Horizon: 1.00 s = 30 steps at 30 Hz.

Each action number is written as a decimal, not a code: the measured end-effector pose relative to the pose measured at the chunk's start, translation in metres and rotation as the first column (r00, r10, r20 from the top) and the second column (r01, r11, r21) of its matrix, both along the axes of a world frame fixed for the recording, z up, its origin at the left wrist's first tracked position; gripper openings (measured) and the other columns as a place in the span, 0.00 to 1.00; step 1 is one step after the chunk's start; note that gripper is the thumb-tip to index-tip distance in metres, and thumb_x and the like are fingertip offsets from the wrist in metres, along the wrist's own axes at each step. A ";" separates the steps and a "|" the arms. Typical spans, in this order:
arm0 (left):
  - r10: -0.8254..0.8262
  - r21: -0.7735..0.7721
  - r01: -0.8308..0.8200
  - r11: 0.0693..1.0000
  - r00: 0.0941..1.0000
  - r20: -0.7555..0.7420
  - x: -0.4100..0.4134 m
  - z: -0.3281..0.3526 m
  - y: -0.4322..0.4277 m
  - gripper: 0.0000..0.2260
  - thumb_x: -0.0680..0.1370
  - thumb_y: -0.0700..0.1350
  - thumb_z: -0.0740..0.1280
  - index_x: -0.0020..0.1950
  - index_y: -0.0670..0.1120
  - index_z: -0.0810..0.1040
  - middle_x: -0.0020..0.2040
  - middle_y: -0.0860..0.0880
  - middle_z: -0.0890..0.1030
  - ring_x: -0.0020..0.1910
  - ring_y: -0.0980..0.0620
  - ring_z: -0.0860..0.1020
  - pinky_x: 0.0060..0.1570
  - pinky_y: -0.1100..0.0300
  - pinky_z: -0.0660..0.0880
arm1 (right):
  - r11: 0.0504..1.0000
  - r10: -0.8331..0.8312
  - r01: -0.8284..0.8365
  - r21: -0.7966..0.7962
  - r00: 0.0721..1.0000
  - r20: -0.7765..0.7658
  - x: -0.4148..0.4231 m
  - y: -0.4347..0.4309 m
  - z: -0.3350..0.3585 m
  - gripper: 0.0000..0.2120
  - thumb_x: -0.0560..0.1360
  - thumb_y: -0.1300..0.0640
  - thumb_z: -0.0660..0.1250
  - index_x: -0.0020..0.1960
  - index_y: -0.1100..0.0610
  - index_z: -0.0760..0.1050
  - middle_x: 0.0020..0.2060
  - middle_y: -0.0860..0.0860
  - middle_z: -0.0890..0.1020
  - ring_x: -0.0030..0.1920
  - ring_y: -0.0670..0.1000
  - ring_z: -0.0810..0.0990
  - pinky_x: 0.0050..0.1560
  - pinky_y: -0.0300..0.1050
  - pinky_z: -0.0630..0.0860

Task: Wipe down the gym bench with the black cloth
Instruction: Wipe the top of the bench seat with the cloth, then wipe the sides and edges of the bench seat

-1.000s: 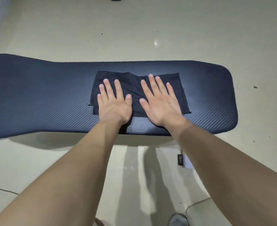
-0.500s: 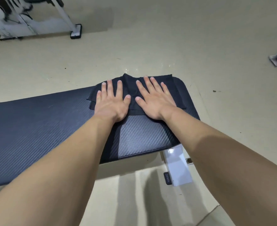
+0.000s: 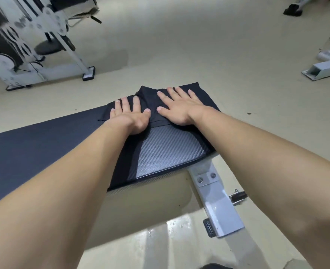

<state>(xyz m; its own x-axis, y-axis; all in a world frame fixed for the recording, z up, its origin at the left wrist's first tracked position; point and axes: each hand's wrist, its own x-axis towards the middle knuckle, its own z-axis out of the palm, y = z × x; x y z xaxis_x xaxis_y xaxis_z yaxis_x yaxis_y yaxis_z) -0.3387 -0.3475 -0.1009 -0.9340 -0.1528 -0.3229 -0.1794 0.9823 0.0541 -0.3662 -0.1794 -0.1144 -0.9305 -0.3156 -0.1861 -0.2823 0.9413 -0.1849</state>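
The gym bench point(image 3: 166, 152) has a dark blue, carbon-weave padded top running from the left edge to its right end near the middle of the view. The black cloth point(image 3: 149, 98) lies spread at that far right end, with its far edge reaching the pad's rim. My left hand point(image 3: 130, 117) rests flat on the cloth's left part, fingers spread. My right hand point(image 3: 179, 107) lies flat on the cloth's right part, fingers spread too. Neither hand grips the cloth; both palms lie on it.
The bench's white metal leg point(image 3: 218, 202) juts out below the pad at the right. A white gym machine point(image 3: 34, 45) stands at the upper left. A white metal bar point(image 3: 323, 69) lies on the beige floor at the right. A dark shoe tip point(image 3: 216, 265) shows at the bottom.
Both hands have slid the cloth along the pad from its middle to the right end. The view has swung with them, so the machine and the bench leg now show.
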 end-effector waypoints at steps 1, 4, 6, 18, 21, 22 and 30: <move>-0.017 0.003 0.017 1.000 1.000 0.007 0.005 0.000 0.008 0.29 0.82 0.62 0.43 0.80 0.54 0.38 0.80 0.47 0.35 0.79 0.46 0.36 0.76 0.49 0.38 | 1.000 -0.018 0.018 0.006 1.000 -0.009 0.004 0.008 -0.002 0.31 0.79 0.35 0.43 0.80 0.41 0.40 0.80 0.48 0.41 0.79 0.51 0.38 0.77 0.58 0.38; -0.088 0.021 0.088 0.996 0.996 0.016 0.011 0.000 0.043 0.29 0.82 0.61 0.44 0.80 0.54 0.37 0.79 0.47 0.33 0.78 0.45 0.35 0.76 0.48 0.38 | 0.995 -0.097 0.097 -0.025 0.995 -0.003 0.016 0.038 -0.002 0.32 0.79 0.34 0.45 0.79 0.39 0.41 0.80 0.47 0.40 0.80 0.52 0.39 0.77 0.60 0.41; -0.146 0.045 0.145 0.988 0.989 0.015 0.007 0.003 0.074 0.28 0.83 0.59 0.45 0.80 0.54 0.38 0.79 0.47 0.33 0.78 0.44 0.35 0.76 0.48 0.38 | 0.968 -0.192 0.199 -0.153 0.980 0.059 0.020 0.064 -0.003 0.32 0.79 0.35 0.49 0.79 0.39 0.43 0.81 0.47 0.42 0.80 0.54 0.44 0.77 0.59 0.49; -0.584 0.066 0.582 0.811 0.811 0.028 0.054 0.004 0.142 0.26 0.84 0.54 0.42 0.79 0.54 0.34 0.79 0.50 0.31 0.78 0.47 0.33 0.77 0.49 0.39 | 0.013 -0.264 0.533 -0.846 0.818 0.511 0.122 0.102 -0.048 0.15 0.82 0.51 0.54 0.64 0.50 0.75 0.61 0.49 0.80 0.62 0.48 0.78 0.65 0.49 0.72; -0.582 0.064 0.579 0.813 0.813 0.033 0.050 0.002 0.131 0.26 0.84 0.54 0.42 0.79 0.53 0.34 0.79 0.51 0.31 0.78 0.49 0.33 0.77 0.49 0.39 | 0.139 -0.318 0.530 -0.837 0.824 0.469 0.101 0.098 -0.034 0.14 0.79 0.52 0.56 0.61 0.53 0.73 0.58 0.50 0.80 0.58 0.51 0.78 0.64 0.54 0.73; -0.557 0.056 0.555 0.830 0.830 0.030 0.038 0.001 0.132 0.26 0.84 0.54 0.42 0.79 0.53 0.34 0.79 0.50 0.31 0.78 0.48 0.33 0.76 0.48 0.40 | 0.183 -0.322 0.526 -0.831 0.831 0.455 0.088 0.097 -0.027 0.15 0.77 0.50 0.55 0.59 0.52 0.74 0.55 0.51 0.81 0.57 0.52 0.79 0.63 0.54 0.74; -0.370 0.061 0.369 0.927 0.929 0.009 -0.001 -0.001 0.150 0.26 0.83 0.54 0.43 0.80 0.54 0.37 0.80 0.50 0.34 0.79 0.47 0.35 0.76 0.48 0.38 | 0.131 -0.269 0.616 -0.777 0.777 0.570 0.047 0.098 -0.014 0.14 0.82 0.55 0.56 0.43 0.55 0.76 0.35 0.51 0.77 0.36 0.50 0.75 0.42 0.45 0.72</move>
